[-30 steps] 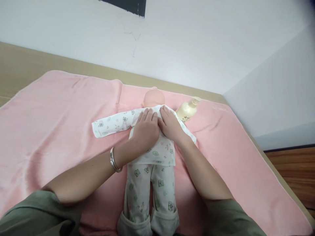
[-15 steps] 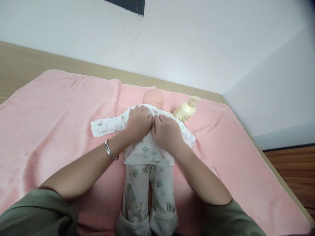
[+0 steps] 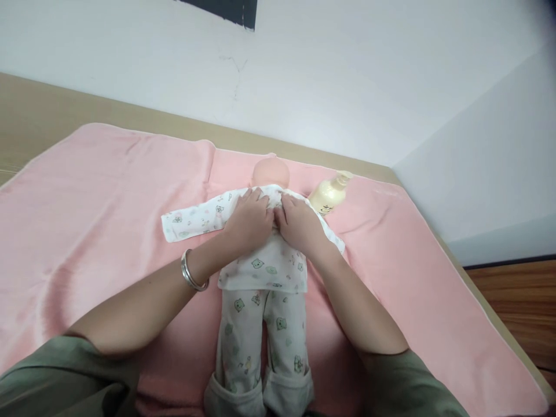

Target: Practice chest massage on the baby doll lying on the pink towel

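Observation:
A bald doll point(image 3: 270, 172) lies stretched out with its head away from me; which way its face points I cannot tell. It wears a white baby shirt point(image 3: 260, 269) with small green animal prints and matching trousers point(image 3: 243, 330). On the shirt's upper middle, my left hand point(image 3: 251, 220) has its fingers curled on the cloth, thumb toward the centre line. Close beside it, my right hand point(image 3: 302, 223) grips the cloth in the same way, the two thumbs nearly meeting. What lies under the fingertips is hidden.
A cream pump bottle point(image 3: 328, 196) leans beside the doll's shoulder on the right. Beneath everything spreads a pink blanket point(image 3: 108, 191) over a wooden table point(image 3: 39, 107). A white wall point(image 3: 325, 75) rises behind, and brown wood panelling point(image 3: 516, 307) shows at the lower right.
A gap in the shirt near the neck has closed between my hands. Both hands have shifted slightly right, while the doll and bottle stay about where they were.

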`<action>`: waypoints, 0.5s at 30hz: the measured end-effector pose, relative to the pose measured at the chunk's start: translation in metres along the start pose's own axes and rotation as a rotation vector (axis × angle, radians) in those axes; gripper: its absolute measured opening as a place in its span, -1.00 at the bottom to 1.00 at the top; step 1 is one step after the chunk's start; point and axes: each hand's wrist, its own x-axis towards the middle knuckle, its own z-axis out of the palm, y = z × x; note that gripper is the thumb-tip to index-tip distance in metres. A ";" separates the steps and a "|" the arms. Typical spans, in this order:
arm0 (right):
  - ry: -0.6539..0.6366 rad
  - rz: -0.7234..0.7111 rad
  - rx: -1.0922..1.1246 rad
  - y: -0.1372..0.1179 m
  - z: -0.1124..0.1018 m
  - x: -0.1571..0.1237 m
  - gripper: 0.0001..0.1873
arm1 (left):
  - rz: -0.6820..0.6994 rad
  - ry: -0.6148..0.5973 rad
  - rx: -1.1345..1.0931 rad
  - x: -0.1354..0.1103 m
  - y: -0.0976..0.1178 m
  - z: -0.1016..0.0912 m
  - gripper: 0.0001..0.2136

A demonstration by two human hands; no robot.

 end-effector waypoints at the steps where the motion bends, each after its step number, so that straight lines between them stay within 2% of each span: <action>1: -0.009 0.015 -0.023 -0.005 -0.005 -0.004 -0.68 | 0.033 -0.004 0.031 0.003 -0.006 0.001 -0.71; 3: -0.024 0.033 -0.059 -0.015 -0.014 -0.011 -0.72 | 0.048 0.018 0.064 0.008 -0.015 0.006 -0.73; 6: -0.030 0.037 -0.057 -0.021 -0.017 -0.015 -0.70 | -0.045 0.076 0.036 0.010 -0.020 0.012 -0.74; 8: -0.026 0.043 -0.012 -0.017 -0.012 -0.012 -0.69 | -0.077 0.077 0.039 0.007 -0.015 0.012 -0.74; 15: -0.020 0.014 0.074 0.009 0.010 0.009 -0.55 | -0.035 0.020 0.023 -0.009 0.013 0.000 -0.73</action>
